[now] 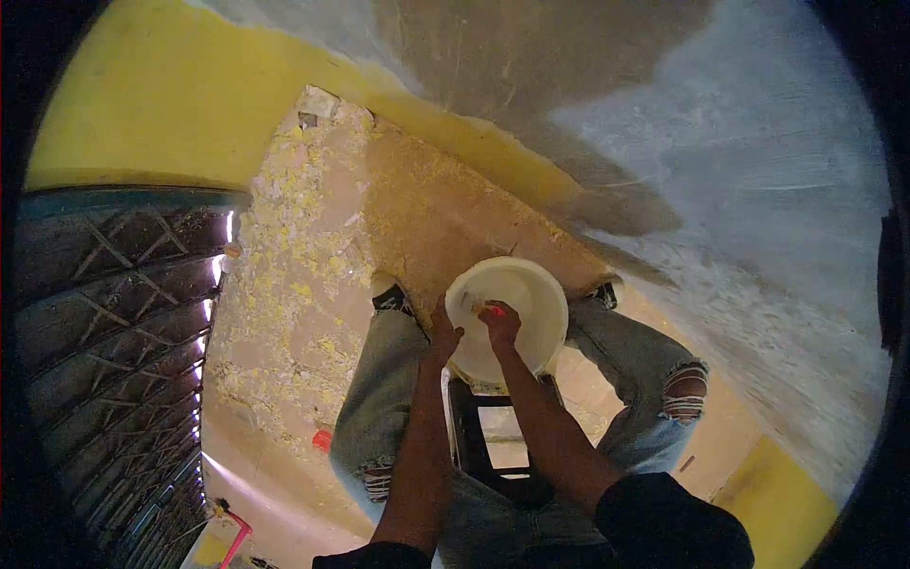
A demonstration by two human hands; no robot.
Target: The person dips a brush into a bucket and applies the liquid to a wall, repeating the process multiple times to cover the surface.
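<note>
A round white bucket (542,327) stands between my knees, its inside pale with whitish stuff. My left hand (444,330) is wrapped over the bucket's left rim, fingers outside and thumb toward the inside. Inside the opening, my right hand (503,325) is closed around a small tool with a red handle (495,310). The tool's pale front end points left toward the bucket's inner wall; whether it is a scraper or a brush is too small to tell.
A black frame (464,422) like a stool or step stands below the bucket. Yellow paint flakes (284,313) litter the floor. A patchy grey-white wall (749,180) rises at right, a dark metal shutter (114,313) at left. A red object (322,440) lies near my left leg.
</note>
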